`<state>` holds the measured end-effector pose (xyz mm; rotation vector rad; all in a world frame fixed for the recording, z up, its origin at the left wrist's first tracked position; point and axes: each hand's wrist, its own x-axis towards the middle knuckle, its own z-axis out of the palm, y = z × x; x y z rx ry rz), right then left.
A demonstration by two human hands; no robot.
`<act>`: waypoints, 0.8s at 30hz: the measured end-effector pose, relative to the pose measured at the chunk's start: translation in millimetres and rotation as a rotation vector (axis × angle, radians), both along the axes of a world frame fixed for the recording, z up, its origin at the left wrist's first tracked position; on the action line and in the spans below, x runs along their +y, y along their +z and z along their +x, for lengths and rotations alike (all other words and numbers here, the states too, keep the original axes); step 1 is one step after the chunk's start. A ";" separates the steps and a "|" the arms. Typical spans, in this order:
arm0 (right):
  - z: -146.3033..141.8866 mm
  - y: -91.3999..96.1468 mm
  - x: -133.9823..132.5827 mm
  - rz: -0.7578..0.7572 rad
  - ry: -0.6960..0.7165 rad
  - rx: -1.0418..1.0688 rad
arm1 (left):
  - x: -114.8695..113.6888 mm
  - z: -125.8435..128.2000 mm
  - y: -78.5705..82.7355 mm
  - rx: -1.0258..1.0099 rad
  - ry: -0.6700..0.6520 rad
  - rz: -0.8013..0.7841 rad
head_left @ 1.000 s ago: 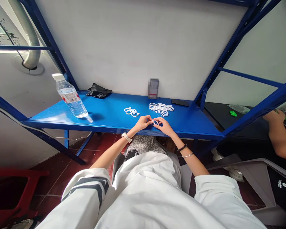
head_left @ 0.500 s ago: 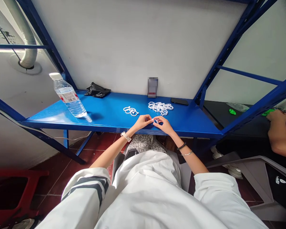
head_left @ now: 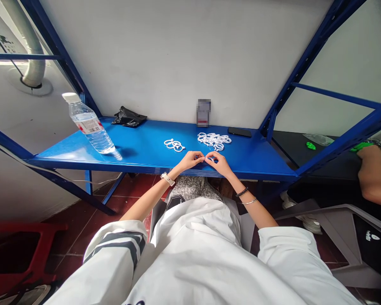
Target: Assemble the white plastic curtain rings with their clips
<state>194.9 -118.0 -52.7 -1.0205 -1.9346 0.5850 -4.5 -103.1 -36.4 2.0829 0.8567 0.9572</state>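
My left hand (head_left: 191,160) and my right hand (head_left: 218,163) meet at their fingertips above the front edge of the blue table (head_left: 139,148). Both are closed in a pinch around a small white plastic ring (head_left: 212,159), mostly covered by the fingers. Just beyond my left hand lie a few similar white rings (head_left: 174,145) in a small group. Past my right hand sits a larger heap of white rings (head_left: 214,140), overlapping one another.
A water bottle (head_left: 90,125) stands at the table's left, with a black plastic bag (head_left: 129,117) behind it. A black phone (head_left: 239,132) lies near the back right. A blurred upright box (head_left: 203,113) leans at the wall. Another person's arm (head_left: 373,176) is at the right table.
The white ring between my fingers has turned and is more hidden now. My fingertips remain together; the heap and the small group look the same. The view has tilted slightly.
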 end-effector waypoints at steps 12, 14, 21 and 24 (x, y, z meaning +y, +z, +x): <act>0.1 -1.6 1.0 0.040 -0.001 -0.001 | -3.0 1.0 3.0 -0.035 0.034 -0.044; 0.1 -1.4 1.1 0.037 0.002 -0.001 | -3.1 1.1 3.5 -0.033 0.033 -0.043; 0.5 -1.1 1.2 0.036 0.002 -0.011 | -2.1 0.6 -0.6 -0.047 0.026 -0.051; 0.2 0.4 0.0 0.036 0.001 -0.022 | 2.1 0.9 -1.8 -0.078 0.049 -0.032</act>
